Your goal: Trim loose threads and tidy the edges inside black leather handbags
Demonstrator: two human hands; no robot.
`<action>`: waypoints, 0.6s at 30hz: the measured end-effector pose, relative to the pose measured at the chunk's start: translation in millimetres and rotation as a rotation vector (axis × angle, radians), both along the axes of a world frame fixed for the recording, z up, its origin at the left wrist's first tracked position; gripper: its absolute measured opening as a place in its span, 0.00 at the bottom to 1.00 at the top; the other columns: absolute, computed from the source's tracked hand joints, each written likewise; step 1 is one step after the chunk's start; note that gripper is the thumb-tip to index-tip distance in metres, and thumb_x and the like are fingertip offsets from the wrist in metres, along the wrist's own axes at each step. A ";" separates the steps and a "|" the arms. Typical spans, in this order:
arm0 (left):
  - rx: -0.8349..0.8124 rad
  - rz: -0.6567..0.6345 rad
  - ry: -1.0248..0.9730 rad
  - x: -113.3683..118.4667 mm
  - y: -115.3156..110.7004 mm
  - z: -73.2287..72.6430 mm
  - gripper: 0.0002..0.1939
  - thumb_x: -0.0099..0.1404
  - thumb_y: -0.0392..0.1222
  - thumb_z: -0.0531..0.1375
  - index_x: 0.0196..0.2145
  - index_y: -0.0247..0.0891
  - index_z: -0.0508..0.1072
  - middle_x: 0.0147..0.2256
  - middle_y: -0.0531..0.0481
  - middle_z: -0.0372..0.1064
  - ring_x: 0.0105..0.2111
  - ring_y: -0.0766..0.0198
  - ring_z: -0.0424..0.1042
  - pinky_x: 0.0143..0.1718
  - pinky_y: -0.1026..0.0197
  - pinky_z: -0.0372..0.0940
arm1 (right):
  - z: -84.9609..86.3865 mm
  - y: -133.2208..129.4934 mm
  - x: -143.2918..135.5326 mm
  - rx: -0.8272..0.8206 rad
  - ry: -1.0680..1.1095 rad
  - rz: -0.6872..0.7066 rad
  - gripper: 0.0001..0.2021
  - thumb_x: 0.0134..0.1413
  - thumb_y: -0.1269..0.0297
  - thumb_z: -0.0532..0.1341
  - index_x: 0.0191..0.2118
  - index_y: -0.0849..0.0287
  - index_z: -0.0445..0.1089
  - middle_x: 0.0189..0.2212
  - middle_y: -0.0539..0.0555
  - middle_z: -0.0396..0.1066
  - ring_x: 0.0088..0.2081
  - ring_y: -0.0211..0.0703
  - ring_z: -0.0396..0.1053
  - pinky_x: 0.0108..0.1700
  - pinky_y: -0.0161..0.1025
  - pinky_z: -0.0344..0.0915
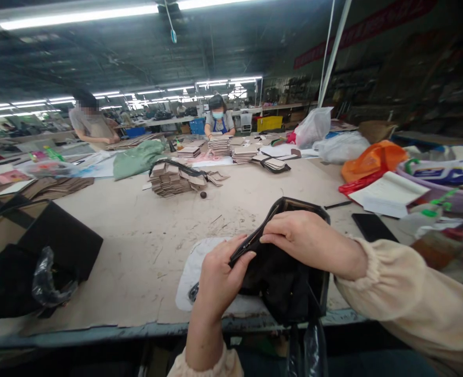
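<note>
A black bag (282, 285) with a stiff edge lies at the table's front edge, over a pale sheet (188, 272). My left hand (223, 272) grips the left end of its rim, thumb on the near side and fingers behind. My right hand (294, 235) pinches the same rim farther up, fingers closed against the thumb. Part of the bag is hidden behind my right hand and wrist. Plastic-wrapped straps (313, 345) hang from the bag below the table edge.
Black bags (66, 230) stand at left. Stacked brown pieces (172, 180) and a green cloth (139, 159) lie farther back. At right are a black phone (374, 227), an open notebook (388, 191), an orange bag (373, 159) and a purple basin (447, 186). Two people work across the table.
</note>
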State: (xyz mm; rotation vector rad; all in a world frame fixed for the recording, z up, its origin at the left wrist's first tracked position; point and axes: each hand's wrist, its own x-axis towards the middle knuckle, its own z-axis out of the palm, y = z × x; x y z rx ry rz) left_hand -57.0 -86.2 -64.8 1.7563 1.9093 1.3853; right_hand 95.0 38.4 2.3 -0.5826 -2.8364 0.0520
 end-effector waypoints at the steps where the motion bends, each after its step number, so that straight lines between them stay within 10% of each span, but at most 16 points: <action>1: 0.004 0.000 0.000 0.2 0.1 0.3 0.14 0.64 0.41 0.56 0.47 0.41 0.73 0.47 0.49 0.72 0.48 0.60 0.70 0.53 0.57 0.64 | -0.5 0.5 -1.0 0.010 0.003 -0.004 0.13 0.60 0.58 0.54 0.33 0.56 0.74 0.31 0.52 0.73 0.36 0.40 0.70 0.38 0.35 0.59; 18: 0.008 0.048 -0.004 2.3 2.0 1.4 0.12 0.64 0.41 0.57 0.44 0.42 0.73 0.43 0.51 0.74 0.44 0.62 0.71 0.47 0.62 0.65 | -1.9 1.8 -2.7 0.073 0.023 0.008 0.15 0.61 0.58 0.53 0.28 0.57 0.71 0.31 0.53 0.73 0.35 0.41 0.69 0.37 0.36 0.57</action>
